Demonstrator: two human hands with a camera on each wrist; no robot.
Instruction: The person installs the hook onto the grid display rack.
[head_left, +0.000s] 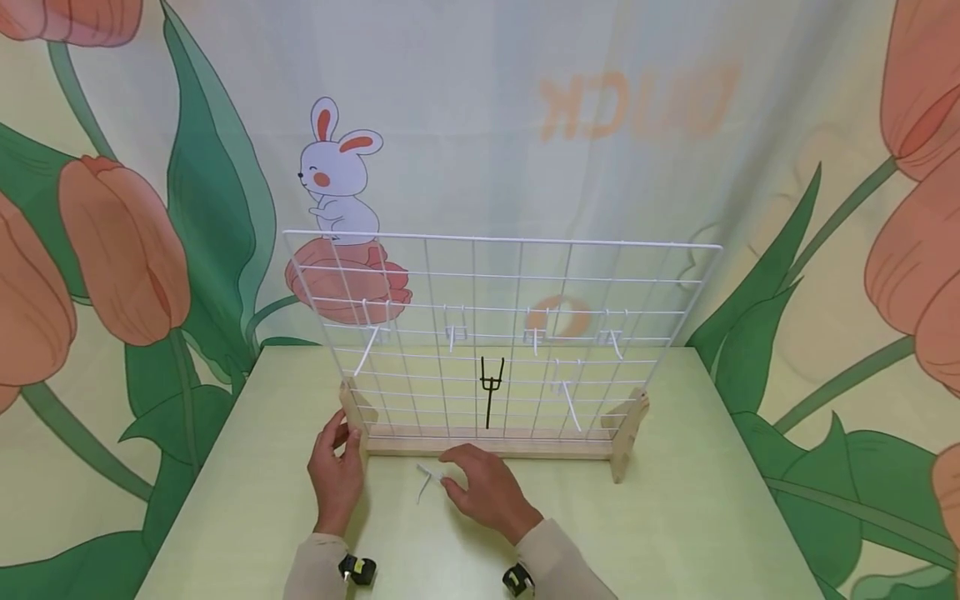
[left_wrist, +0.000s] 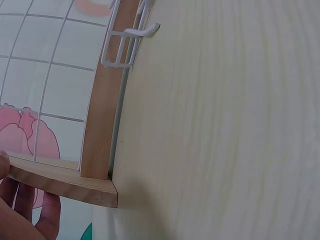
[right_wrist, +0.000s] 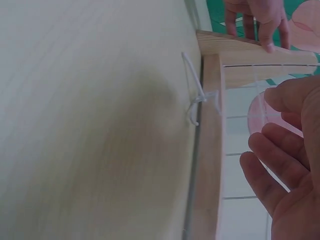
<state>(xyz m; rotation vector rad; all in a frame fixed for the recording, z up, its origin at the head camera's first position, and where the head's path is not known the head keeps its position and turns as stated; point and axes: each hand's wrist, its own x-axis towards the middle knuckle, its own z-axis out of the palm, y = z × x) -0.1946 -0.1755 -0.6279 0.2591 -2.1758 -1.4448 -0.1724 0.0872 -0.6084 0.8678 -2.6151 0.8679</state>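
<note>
A white wire grid rack [head_left: 497,241] stands on the table in a wooden base [head_left: 487,447]. My left hand [head_left: 336,477] grips the wooden left foot [left_wrist: 75,187] of the base, thumb on one side and fingers on the other. In front of the base lies a loose white wire hook [head_left: 426,477]. Beside that hook hovers my right hand [head_left: 491,493], its fingers loosely bent with nothing visible between them. In the right wrist view, the hook [right_wrist: 199,98] appears apart from the right fingertips.
Several white hooks [head_left: 367,350] hang on the grid, along with a black hook [head_left: 490,396] near the middle. The right wooden foot [head_left: 626,437] supports the other end. Behind the table [head_left: 675,517] hangs a curtain [head_left: 480,125] printed with tulips and a rabbit.
</note>
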